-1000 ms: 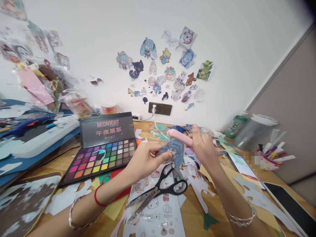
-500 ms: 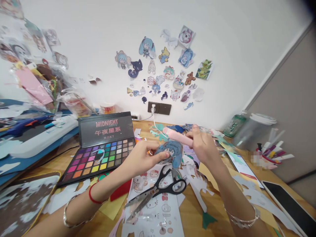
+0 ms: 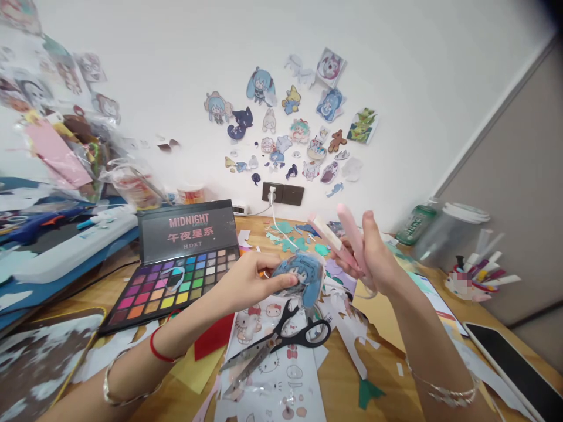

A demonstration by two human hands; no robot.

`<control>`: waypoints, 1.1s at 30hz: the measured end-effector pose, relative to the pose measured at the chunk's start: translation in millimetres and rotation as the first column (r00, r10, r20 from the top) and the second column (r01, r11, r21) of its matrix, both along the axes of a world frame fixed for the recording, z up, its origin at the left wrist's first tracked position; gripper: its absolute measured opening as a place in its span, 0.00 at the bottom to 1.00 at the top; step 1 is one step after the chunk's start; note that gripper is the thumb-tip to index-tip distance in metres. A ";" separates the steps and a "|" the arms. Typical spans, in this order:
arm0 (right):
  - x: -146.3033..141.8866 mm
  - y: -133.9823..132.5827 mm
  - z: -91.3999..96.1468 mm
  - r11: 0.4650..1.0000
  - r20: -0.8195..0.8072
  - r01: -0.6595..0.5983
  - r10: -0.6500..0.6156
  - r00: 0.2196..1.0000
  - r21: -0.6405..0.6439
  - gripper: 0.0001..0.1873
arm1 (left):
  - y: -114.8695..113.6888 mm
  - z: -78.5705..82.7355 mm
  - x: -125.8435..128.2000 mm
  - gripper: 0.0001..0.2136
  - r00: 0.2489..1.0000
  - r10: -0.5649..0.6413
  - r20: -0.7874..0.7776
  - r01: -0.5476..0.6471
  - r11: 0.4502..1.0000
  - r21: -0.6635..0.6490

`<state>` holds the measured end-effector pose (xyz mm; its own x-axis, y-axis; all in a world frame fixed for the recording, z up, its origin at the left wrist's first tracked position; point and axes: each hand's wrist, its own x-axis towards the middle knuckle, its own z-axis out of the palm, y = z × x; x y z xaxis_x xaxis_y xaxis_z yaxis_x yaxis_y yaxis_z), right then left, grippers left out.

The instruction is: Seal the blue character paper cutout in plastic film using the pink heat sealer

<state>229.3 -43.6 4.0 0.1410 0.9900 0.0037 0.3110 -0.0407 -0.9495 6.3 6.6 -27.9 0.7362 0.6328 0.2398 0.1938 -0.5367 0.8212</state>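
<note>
Sticker cutout (image 3: 299, 279) of a blue-haired figure sits at the middle of the frame, just above the black scissors (image 3: 281, 341), and I pinch its left edge between the thumb and fingers of my left hand (image 3: 253, 284), fingers pressed together on it. My right hand (image 3: 373, 261), right of centre, is closed around two pink pieces: the pink pen body (image 3: 332, 237), pointing toward the upper left, and its pink cap (image 3: 349, 234), standing nearly upright beside it, the two splayed apart in a narrow V. My fingers wrap both near their lower ends.

Half a second ago the pink pen was one closed stick lying almost level across my right hand above the cutout; now the cap is off and both parts are tilted up, higher in the frame. My left hand and the cutout have barely shifted. The eyeshadow palette (image 3: 176, 275) lies open at centre left, and sticker sheets (image 3: 281, 375) lie under the scissors.
</note>
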 end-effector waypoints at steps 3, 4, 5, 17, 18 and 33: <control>-5.5 -1.6 1.9 0.974 -0.358 -0.198 0.148 0.922 -0.107 0.47 | 1.6 -1.2 1.0 0.16 0.999 0.022 0.039 -0.023 0.999 0.032; -6.6 -2.4 2.7 0.964 -0.422 -0.248 0.186 0.887 -0.097 0.47 | 1.9 -1.4 1.1 0.16 0.998 0.027 0.053 -0.030 0.998 0.054; -7.4 -3.3 3.6 0.957 -0.453 -0.279 0.216 0.865 -0.076 0.46 | 2.2 -1.4 1.1 0.15 0.997 0.031 0.071 -0.037 0.996 0.082; -29.9 -20.0 9.1 0.973 -0.097 -0.133 0.154 0.983 0.191 0.16 | 1.1 -3.1 1.0 0.11 0.989 -0.046 0.143 0.011 0.973 0.232; -31.0 -19.8 8.7 0.974 -0.134 -0.143 0.168 0.977 0.178 0.16 | 0.1 -3.1 1.2 0.11 0.990 -0.060 0.130 0.032 0.977 0.210; -22.2 -25.2 12.5 0.936 -0.009 -0.198 0.209 0.978 0.290 0.10 | -6.7 -8.3 6.0 0.12 0.967 -0.065 0.247 0.136 0.950 -0.281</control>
<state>207.0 -68.8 16.4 -0.0575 0.9555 0.2894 0.2463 0.2945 -0.9234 12.3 -0.1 -36.2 0.7460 0.6262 0.2265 -0.0634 -0.2719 0.9602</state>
